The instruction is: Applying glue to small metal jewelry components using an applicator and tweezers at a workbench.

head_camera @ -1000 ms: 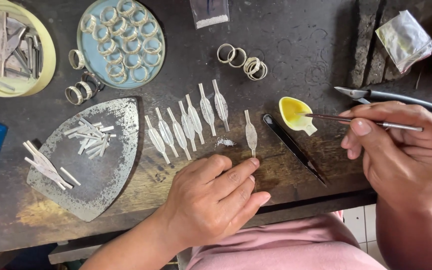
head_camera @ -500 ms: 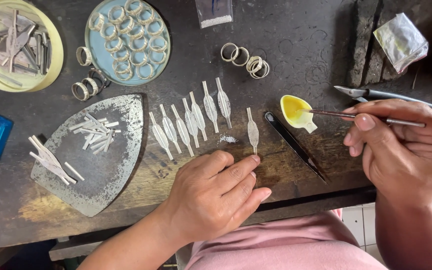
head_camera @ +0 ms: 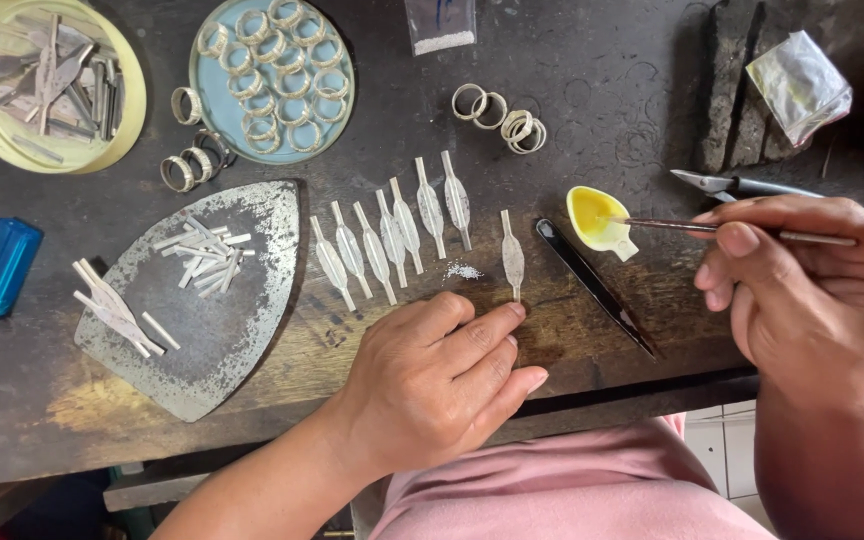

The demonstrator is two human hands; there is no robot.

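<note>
My right hand (head_camera: 807, 290) grips a thin brush (head_camera: 697, 229) whose tip dips into a small yellow dish (head_camera: 597, 222). My left hand (head_camera: 432, 385) lies flat on the dark wooden bench (head_camera: 602, 90), its forefinger tip touching the lower stem of a single leaf-shaped silver piece (head_camera: 512, 257). Left of that piece a row of several similar silver pieces (head_camera: 392, 235) lies side by side. A little heap of tiny silver grains (head_camera: 463, 271) sits between the row and the single piece. Black tweezers (head_camera: 597, 288) lie just right of it.
A worn metal plate (head_camera: 202, 330) with silver strips lies at left, a blue lighter (head_camera: 0, 268) beyond it. A blue dish of rings (head_camera: 272, 75), a yellow dish of scraps (head_camera: 47, 85), loose rings (head_camera: 497, 115), pliers (head_camera: 742, 184) and a plastic bag (head_camera: 797, 80) sit further back.
The view has shifted slightly, so everything sits a little further right. Both hands hold nearly the same pose, the brush tip staying in the yellow dish.
</note>
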